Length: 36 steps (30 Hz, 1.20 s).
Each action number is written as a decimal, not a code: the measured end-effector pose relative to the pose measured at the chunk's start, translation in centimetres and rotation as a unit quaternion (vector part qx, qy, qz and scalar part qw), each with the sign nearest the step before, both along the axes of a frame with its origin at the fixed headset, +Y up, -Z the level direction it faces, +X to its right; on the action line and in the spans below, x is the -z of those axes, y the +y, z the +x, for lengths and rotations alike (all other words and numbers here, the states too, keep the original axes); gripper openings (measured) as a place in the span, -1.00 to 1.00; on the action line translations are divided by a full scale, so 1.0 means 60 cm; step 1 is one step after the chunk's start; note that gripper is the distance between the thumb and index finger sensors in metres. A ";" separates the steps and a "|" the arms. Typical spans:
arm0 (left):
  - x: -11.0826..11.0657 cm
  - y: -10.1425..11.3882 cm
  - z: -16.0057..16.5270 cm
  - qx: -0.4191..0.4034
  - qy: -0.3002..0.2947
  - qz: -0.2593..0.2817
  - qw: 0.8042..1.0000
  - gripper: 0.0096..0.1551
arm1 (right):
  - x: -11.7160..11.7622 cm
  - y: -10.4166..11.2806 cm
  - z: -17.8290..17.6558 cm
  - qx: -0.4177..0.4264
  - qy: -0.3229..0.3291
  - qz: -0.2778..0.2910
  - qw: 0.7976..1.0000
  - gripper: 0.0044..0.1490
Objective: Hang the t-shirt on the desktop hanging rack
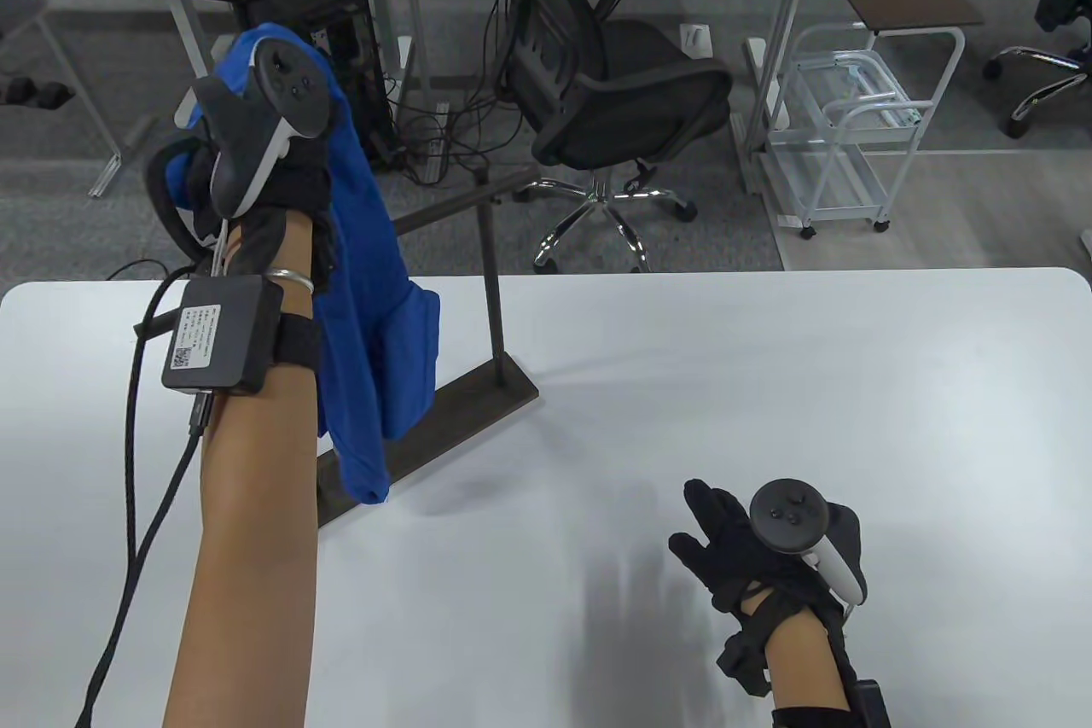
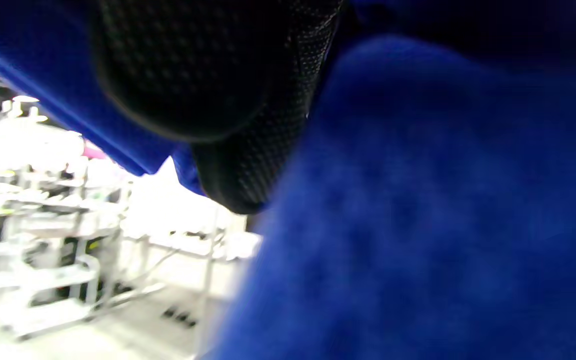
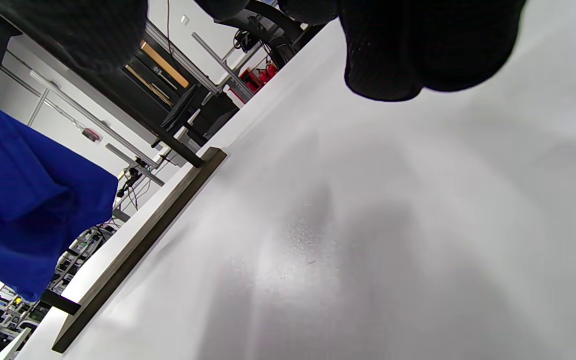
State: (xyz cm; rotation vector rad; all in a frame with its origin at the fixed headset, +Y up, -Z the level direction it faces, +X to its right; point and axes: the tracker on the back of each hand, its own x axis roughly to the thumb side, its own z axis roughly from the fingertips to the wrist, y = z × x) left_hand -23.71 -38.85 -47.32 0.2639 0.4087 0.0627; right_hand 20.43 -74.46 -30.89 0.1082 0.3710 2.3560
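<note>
T-shirt [image 1: 375, 335], bright blue, bunched, draped over rack [image 1: 478, 310], left hand [image 1: 256, 156] gripping

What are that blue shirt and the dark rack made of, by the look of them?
The shirt looks like soft matte knit fabric, probably cotton: it drapes in loose folds and shows no shine. The rack seems to be dark brown wood or wood-look board, with faint grain on its flat base; painted metal cannot be ruled out.
</note>
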 end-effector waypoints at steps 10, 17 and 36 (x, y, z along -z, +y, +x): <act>0.020 -0.054 -0.048 -0.063 0.096 -0.222 0.968 0.18 | -0.003 -0.002 0.004 -0.002 -0.003 -0.016 1.000 -0.05; 0.000 -0.052 -0.057 -0.055 0.084 -0.221 0.970 0.08 | -0.006 -0.002 0.006 -0.003 -0.008 -0.021 1.000 -0.05; -0.131 -0.011 0.127 0.086 -0.213 0.121 0.966 -0.05 | -0.010 0.011 0.006 0.015 -0.008 0.008 1.000 -0.05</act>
